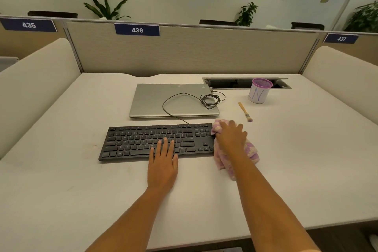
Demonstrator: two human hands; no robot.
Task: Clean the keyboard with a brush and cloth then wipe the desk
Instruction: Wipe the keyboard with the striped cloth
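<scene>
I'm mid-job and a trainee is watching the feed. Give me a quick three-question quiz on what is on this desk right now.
1. True or false: the left hand lies flat with its fingers on the keyboard.
2. Fill in: the brush lies on the ____, to the right of the laptop.
3. The right hand presses down on: A the brush, B the cloth, C the laptop.
Key: 1 true; 2 desk; 3 B.
</scene>
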